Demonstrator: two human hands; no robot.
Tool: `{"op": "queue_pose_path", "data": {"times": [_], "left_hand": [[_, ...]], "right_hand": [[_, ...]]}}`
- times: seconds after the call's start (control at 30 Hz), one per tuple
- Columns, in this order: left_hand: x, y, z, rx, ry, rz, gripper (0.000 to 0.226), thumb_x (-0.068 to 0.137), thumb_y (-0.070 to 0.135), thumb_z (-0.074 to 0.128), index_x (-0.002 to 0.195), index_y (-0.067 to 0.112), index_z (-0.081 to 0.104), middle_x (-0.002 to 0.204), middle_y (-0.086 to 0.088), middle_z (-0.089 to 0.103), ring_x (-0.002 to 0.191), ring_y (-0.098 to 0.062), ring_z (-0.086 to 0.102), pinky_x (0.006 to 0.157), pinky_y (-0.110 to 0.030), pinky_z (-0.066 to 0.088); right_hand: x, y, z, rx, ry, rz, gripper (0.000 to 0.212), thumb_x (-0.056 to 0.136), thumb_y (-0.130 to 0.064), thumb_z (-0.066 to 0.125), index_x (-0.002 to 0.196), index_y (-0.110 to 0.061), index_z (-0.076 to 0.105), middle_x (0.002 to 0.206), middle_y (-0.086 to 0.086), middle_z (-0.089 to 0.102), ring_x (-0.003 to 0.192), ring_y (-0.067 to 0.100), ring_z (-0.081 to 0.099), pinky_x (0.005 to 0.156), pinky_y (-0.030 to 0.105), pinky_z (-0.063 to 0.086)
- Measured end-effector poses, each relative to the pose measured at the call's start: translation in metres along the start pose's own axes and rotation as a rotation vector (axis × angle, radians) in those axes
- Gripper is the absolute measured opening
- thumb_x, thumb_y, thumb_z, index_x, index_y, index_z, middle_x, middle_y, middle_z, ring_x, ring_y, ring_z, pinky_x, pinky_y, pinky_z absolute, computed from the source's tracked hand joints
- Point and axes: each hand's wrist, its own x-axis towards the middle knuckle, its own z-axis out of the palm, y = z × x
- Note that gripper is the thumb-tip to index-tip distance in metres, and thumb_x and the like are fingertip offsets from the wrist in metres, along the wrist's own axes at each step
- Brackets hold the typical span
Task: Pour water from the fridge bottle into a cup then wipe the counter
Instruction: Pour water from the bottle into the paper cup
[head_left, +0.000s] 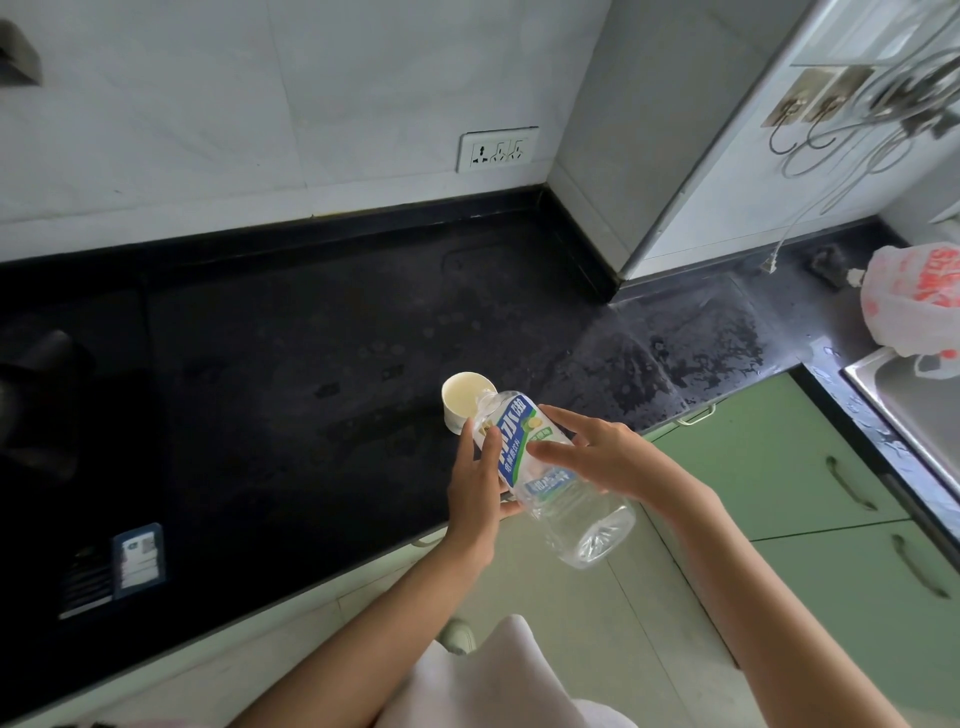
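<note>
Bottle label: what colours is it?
White with a blue band and green accents on the bottle label, seen in the head view.

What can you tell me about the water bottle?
The bottle is clear plastic with a blue, white and green label. It is tipped over, its neck at the rim of the white cup on the black counter. Both hands hold it: left hand, right hand. Water shows inside.
</note>
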Motion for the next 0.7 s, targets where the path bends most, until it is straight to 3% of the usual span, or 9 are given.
{"op": "queue_pose_path", "data": {"times": [0.2, 0.4, 0.7], "left_hand": [[0.001, 0.000, 0.001, -0.009, -0.005, -0.006, 0.041, 0.094, 0.053, 0.047, 0.134, 0.048, 0.041, 0.121, 0.002, 0.065, 0.099, -0.022, 0.069, 0.074, -0.049, 0.060], [0.000, 0.000, 0.002, -0.048, -0.011, -0.015, 0.042, 0.095, 0.051, 0.047, 0.137, 0.045, 0.041, 0.119, 0.001, 0.066, 0.097, -0.021, 0.070, 0.071, -0.044, 0.061], [0.001, -0.001, 0.003, -0.105, -0.001, -0.064, 0.046, 0.094, 0.051, 0.050, 0.139, 0.044, 0.039, 0.121, -0.001, 0.066, 0.099, -0.024, 0.069, 0.073, -0.048, 0.060]], "right_hand": [[0.002, 0.000, -0.002, -0.012, -0.010, 0.008, 0.048, 0.081, -0.069, 0.047, 0.126, -0.062, 0.036, 0.078, -0.028, 0.057, 0.073, 0.000, 0.060, 0.075, 0.034, 0.057], [0.003, -0.003, -0.005, -0.023, -0.034, 0.034, 0.055, 0.081, -0.070, 0.047, 0.133, -0.059, 0.034, 0.099, -0.018, 0.059, 0.074, 0.001, 0.059, 0.073, 0.030, 0.056], [0.009, -0.007, -0.011, -0.059, -0.049, 0.063, 0.058, 0.074, -0.073, 0.048, 0.129, -0.062, 0.035, 0.092, -0.021, 0.059, 0.073, 0.002, 0.058, 0.081, 0.036, 0.055]]}}
